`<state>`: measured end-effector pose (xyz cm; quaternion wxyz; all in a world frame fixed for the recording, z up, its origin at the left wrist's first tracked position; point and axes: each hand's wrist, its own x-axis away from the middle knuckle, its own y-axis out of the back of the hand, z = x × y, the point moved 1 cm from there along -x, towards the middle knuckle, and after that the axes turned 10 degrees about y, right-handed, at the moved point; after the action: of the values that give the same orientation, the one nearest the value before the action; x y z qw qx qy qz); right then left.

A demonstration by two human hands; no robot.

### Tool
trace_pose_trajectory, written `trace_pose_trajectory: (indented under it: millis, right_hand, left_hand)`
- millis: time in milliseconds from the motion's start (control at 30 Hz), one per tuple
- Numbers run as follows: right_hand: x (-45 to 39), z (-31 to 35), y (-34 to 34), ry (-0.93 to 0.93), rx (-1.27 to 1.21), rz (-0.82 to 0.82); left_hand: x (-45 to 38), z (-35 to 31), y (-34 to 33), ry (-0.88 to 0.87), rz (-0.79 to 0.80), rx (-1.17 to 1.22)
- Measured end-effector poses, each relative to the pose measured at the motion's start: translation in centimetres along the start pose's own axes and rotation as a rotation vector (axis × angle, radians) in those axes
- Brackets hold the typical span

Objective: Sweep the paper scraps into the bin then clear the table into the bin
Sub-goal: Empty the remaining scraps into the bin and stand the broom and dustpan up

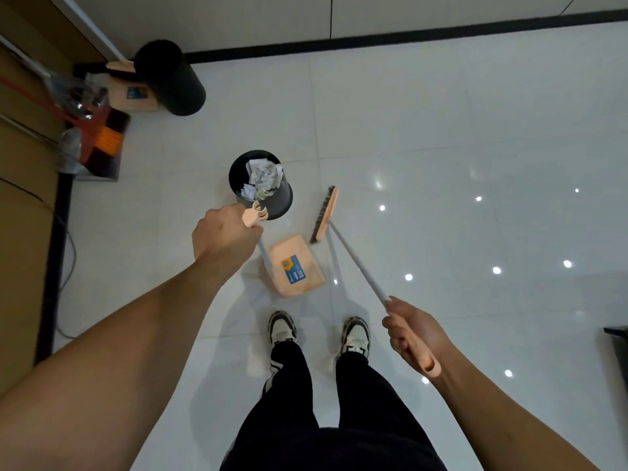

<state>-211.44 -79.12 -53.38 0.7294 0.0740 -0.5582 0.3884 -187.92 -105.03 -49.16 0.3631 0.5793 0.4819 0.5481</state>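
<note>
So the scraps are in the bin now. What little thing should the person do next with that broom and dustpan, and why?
Probably set both tools down. The black bin already holds crumpled paper, and no scraps show on the tiles nearby. The left hand grips the dustpan handle and the right hand grips the broom handle, so neither is free for the table.

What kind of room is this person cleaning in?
Probably an indoor room in an office or home, in a corner where cleaning gear is kept. Glossy white floor tiles reflect ceiling lights, a dark skirting board lines the wall, and spare brooms stand by a second dustpan.
</note>
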Motion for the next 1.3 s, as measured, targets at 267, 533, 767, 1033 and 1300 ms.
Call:
trace_pose_trajectory:
  millis: [267,533,767,1033,1300]
  right_hand:
    - [-3.4,-0.9,-1.3,-0.052,0.047,-0.074]
    - [-2.0,-2.0,1.1,-0.252,-0.266,0.114]
    - [-2.1,-0.2,0.1,-0.194,-0.284,0.072]
    - [-3.3,-4.2,-1.7,-0.246,-0.169,0.025]
    - [-0.8,-1.7,-0.8,-0.144,-0.02,-0.014]
  left_hand:
    - [0.6,1.7,-0.3,0.034,0.004,-0.011]
    - [-0.1,1.4,-0.8,0.024,-0.013,0.005]
    - [1.0,2.1,-1.3,0.0,-0.024,0.011]
    - [1.7,4.2,-2.0,-0.009,-0.065,-0.008]
    - [1.1,6.2,0.9,0.04,-0.045,0.032]
